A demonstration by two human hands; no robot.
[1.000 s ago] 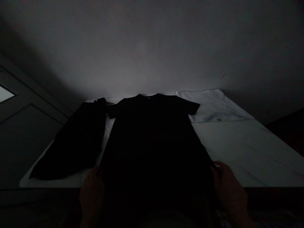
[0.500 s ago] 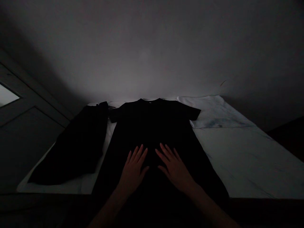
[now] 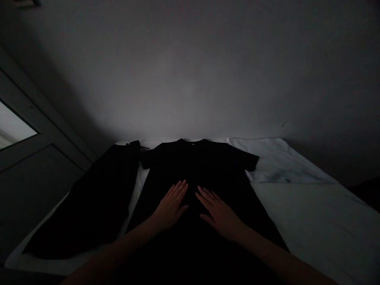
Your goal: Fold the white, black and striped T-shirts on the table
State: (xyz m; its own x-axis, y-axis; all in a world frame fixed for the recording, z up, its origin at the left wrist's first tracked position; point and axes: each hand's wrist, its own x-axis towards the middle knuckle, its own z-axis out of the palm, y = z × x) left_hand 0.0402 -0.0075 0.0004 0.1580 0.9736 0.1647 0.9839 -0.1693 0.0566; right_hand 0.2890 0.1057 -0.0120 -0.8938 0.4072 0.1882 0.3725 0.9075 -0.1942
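Black fabric short-sleeved T-shirt (image 3: 196, 162) spread flat, reaching far edge of white marbled worktop (image 3: 311, 217) | left hand (image 3: 170, 206), right hand (image 3: 221, 213) palm-down, grips clamped on nothing | spreading seemingly done, smoothing perhaps left

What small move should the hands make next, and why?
Probably slide the left hand and right hand gently outward over the black T-shirt: both are palm-down at its middle, gripping nothing, and it lies spread out, though it's too dark to see wrinkles.

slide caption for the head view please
Left hand and right hand open over a black shirt laid on a table.
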